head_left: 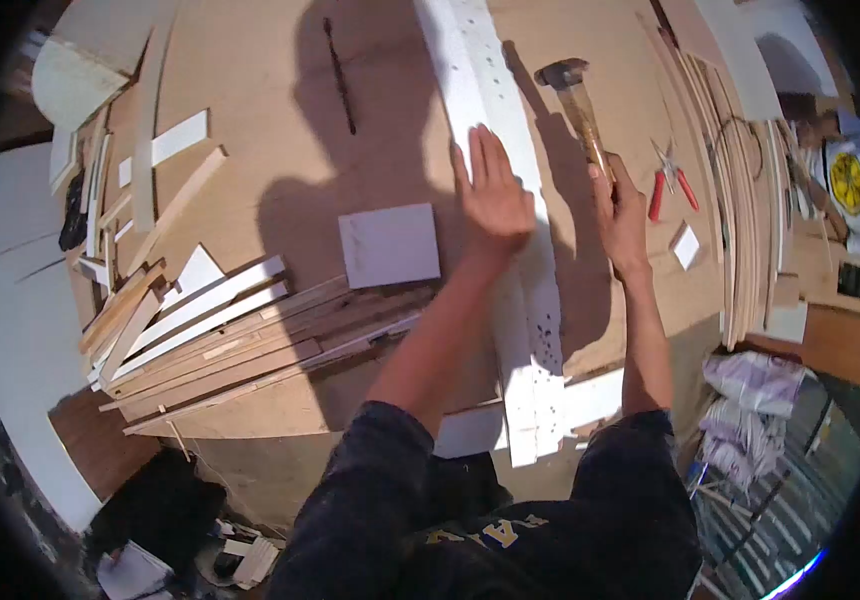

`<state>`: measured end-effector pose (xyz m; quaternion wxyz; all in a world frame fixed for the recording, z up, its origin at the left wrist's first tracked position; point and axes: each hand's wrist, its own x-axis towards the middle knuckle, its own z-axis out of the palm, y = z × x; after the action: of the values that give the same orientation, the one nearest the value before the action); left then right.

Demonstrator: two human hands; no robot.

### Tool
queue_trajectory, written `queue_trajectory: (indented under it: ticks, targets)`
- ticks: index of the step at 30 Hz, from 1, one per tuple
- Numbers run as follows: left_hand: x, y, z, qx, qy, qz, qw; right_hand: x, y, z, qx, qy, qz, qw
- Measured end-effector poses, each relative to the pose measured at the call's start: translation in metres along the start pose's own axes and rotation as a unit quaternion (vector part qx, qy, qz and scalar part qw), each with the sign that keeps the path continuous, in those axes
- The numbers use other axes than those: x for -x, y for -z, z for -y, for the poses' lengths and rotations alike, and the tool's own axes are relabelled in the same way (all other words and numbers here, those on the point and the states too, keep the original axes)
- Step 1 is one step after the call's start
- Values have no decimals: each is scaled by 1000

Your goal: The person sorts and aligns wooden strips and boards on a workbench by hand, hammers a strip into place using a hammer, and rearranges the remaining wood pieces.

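My left hand (497,195) lies flat on a long white board (525,300), its fingers stretched toward the far end. Dark spots or holes dot the board's right strip. To the right, my right hand (620,215) is wrapped round the wooden handle of a hammer (580,110), whose dark head points away from me above the table. Left of my left hand sits a square white panel (390,246). Beyond my right hand are red-handled pliers (668,182), their handles apart, and a small white offcut (685,246).
Several wood strips (240,340) are piled at the table's near left. Long slats (735,200) line the right side. A thin dark rod (339,75) lies toward the back of the wooden table (240,60). Crumpled sacks (750,400) are below on the right.
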<state>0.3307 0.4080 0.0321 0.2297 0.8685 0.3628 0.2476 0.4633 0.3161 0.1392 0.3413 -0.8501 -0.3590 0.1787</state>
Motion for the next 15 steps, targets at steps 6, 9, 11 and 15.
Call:
queue_trajectory:
  ticks: [6, 9, 11, 15]
  targets:
    - [-3, -7, 11, -101, -28, -12, 994, 141, 39, -51, -66, -87, -35, 993]
    - [0, -5, 5, -81, -30, -13, 996, 241, 44, -70, -69, -171, -49, 982]
    - [10, 4, -2, -87, -50, -8, 995, 294, 32, -66, -110, -249, -67, 960]
    - [70, 24, -22, -83, -96, 101, 987, 349, 12, -54, -75, -281, -46, 956]
